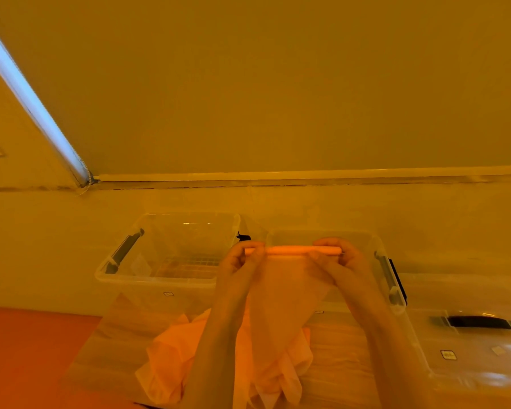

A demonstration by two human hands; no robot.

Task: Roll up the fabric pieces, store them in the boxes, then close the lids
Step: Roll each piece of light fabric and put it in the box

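Both hands, left [242, 261] and right [337, 258], pinch the ends of the roll [303, 250], held up over the right box [381, 246], tail dangling. I'd worry it unwinds if a pinch slips. Left box [121, 270] looks empty; more fabric [171, 358] heaped on the table.

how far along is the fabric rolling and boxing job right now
Early. Nothing looks stored yet: the left box stands open and no roll shows inside it. In hand: the left hand and right hand pinch the ends of a thin roll at the top of a fabric piece that hangs unrolled below. Left: finish this roll, roll the fabric pile, box everything, fit the lid lying at right.
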